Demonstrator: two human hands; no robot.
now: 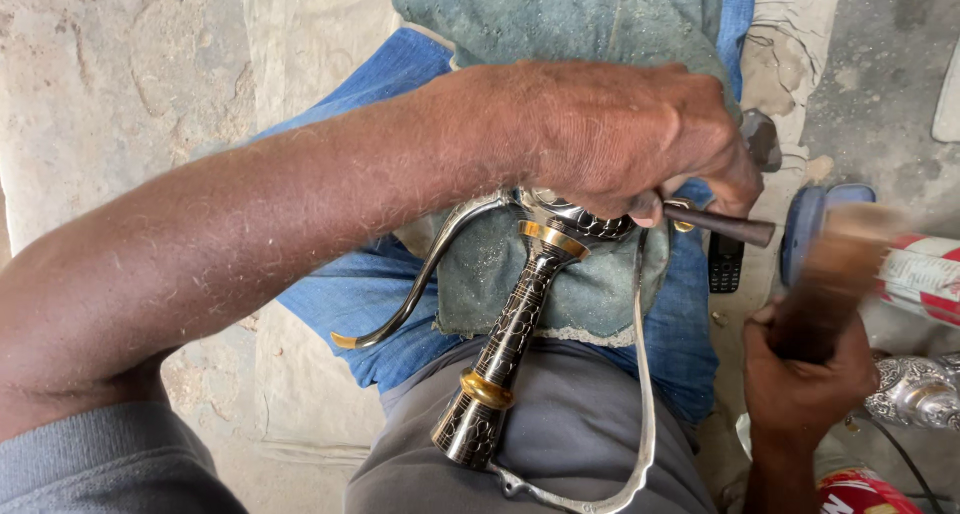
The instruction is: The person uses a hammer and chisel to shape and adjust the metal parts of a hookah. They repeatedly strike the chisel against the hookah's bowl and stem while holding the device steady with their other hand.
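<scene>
Gripping a dark chisel [725, 224], the left hand [625, 134] presses down on an ornate black-and-silver metal vessel [510, 334] with brass rings, which lies across the person's lap on a grey-green cloth [590, 294]. The right hand [805, 379], near and to the right, is clenched around a blurred wooden mallet [835, 274]. A curved silver spout [420, 274] reaches left from the vessel.

A red-and-white labelled can [925, 274] lies on its side just right of the right hand's [808, 374] grip. Another red labelled container [860, 492] sits below that grip. A small dark phone [725, 263], its screen unreadable, lies left of it.
</scene>
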